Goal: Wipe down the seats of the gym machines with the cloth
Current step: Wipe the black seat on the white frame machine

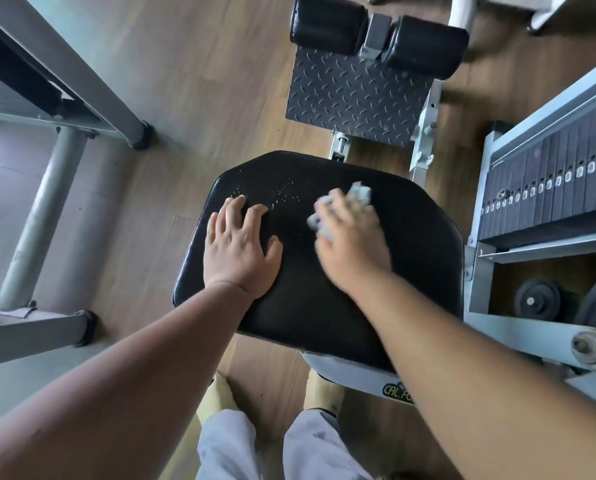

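head | machine label (397,393) reads "cal. f" | right hand (350,244) blurred on cloth (358,195)

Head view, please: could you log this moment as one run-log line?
step: wiping black padded seat | right hand: holds crumpled grey cloth on seat | left hand: flat on seat | droplets: unwiped

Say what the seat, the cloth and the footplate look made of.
Seat: black vinyl or leather-like padding, smooth with a dull sheen. Cloth: soft pale fabric, crumpled under the right hand. Footplate: probably dark metal, with raised tread pattern and bolts.
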Available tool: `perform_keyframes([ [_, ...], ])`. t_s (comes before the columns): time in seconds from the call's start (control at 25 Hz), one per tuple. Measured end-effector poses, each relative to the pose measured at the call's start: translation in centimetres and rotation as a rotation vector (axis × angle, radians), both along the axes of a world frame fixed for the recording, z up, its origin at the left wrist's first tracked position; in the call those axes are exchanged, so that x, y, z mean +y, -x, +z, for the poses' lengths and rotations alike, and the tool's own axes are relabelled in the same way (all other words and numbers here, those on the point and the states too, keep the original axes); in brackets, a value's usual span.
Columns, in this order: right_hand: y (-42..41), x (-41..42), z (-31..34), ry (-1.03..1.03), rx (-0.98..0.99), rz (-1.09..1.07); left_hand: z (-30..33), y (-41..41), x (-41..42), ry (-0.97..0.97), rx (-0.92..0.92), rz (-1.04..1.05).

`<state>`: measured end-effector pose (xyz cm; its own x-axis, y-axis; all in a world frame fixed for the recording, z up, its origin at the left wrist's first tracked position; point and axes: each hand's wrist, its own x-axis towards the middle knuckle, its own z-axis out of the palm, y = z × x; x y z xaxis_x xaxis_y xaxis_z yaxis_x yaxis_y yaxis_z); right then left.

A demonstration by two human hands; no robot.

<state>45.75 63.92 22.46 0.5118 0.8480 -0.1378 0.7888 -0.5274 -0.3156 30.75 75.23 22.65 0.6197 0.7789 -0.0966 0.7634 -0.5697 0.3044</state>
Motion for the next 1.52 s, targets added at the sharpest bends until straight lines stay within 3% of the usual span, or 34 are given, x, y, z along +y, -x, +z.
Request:
perform_keyframes([
  [0.08, 4.0, -0.8, 0.3, -0.02, 0.109, 0.258, 0.5, 0.4, 0.4, 0.125, -0.134, 0.039],
  [0.16, 4.5, -3.4, 0.5, 0.009, 0.201, 0.328, 1.3, 1.3, 0.9, 0.272, -0.335, 0.09],
  [0.24, 4.4, -3.9, 0.6, 0.002, 0.235, 0.175, 2.1, 2.6, 1.1, 0.291, -0.453, 0.087],
  [0.36, 7.2, 0.0, 1.3, -0.002, 0.234, -0.214, 3.0, 4.5, 0.4, 0.25, -0.475, 0.017],
  [0.56, 7.5, 2.7, 3.8, -0.246, 0.687, -0.092, 3.6, 6.0, -1.0, 0.274, -0.504, 0.057],
  [0.64, 4.5, 0.7, 3.5, -0.337, 0.559, -0.202, 3.8, 5.7, -2.3, 0.185, -0.371, -0.011],
  [0.72, 1.8, -1.0, 2.7, -0.225, 0.377, -0.352, 3.7, 3.3, -3.6, 0.132, -0.153, -0.104],
  [0.88, -0.4, -1.2, 0.5, 0.035, 0.025, -0.137, 1.8, -1.9, -5.4, 0.116, 0.178, -0.166],
  [1.08, -0.5, -1.6, -0.6, 0.059, -0.073, -0.052, 0.7, 2.3, -1.5, -0.019, 0.132, -0.083],
  [1.32, -5.0, -3.2, -0.1, 0.214, -0.073, 0.044, -0.1, 0.5, 3.9, 0.078, 0.139, 0.121],
  [1.44, -5.4, -3.6, -0.9, 0.204, -0.069, 0.005, -0.4, -4.3, 5.6, 0.063, 0.138, 0.075],
  [1.52, -5.3, -3.7, -0.8, 0.166, -0.047, -0.001, 0.0, -4.7, 5.3, 0.043, 0.147, -0.062],
])
